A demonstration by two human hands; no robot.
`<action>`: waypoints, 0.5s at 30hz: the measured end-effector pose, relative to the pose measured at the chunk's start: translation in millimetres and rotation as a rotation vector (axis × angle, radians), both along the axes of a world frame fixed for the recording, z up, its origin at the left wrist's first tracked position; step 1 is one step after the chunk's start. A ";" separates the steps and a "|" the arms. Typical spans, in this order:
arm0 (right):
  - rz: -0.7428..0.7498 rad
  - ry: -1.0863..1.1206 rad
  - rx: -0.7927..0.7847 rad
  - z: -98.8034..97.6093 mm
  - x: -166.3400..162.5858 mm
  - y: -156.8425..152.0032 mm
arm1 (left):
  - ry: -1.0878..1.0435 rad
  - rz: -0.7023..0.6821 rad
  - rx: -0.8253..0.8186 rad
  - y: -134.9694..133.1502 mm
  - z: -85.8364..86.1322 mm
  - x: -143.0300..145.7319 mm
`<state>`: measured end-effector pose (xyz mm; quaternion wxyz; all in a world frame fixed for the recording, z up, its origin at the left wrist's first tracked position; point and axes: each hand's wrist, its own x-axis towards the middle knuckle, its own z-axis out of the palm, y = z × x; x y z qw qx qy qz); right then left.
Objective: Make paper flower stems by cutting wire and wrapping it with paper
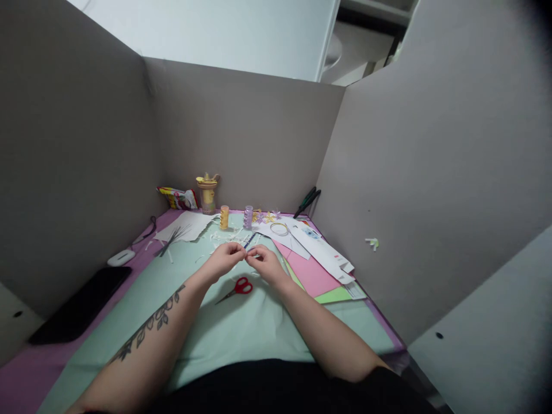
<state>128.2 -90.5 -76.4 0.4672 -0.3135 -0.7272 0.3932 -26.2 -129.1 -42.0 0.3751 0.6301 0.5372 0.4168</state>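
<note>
Over the mint-green cloth (202, 322), my left hand (227, 257) and my right hand (266, 263) meet at the fingertips. Both pinch, thumb against fingers; whatever lies between them is too small to make out. Just beyond the fingertips shows a thin dark blue stick or strip (250, 240), and I cannot tell whether it is held. Red-handled scissors (242, 286) rest on the cloth below my hands, blades pointing left. White paper scraps (235, 237) are scattered past my hands. A yellow spool-like cylinder (225, 218) and a purple one (248, 217) stand upright behind them.
Right: pink sheet (308, 270), white papers (321, 247), wire coil (279, 229), black-handled pliers-like tool (307, 201). Back: star shapes (269, 217), yellow-topped bottle (207, 198), snack packet (179, 199). Left: dark thin strips (172, 238), white case (121, 258), black tablet-like slab (81, 305). Grey panels (245, 132) enclose the table.
</note>
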 end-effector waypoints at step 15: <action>0.116 0.101 -0.222 0.9 7.0 12.0 | -0.045 -0.091 -0.124 -5.1 8.2 -3.5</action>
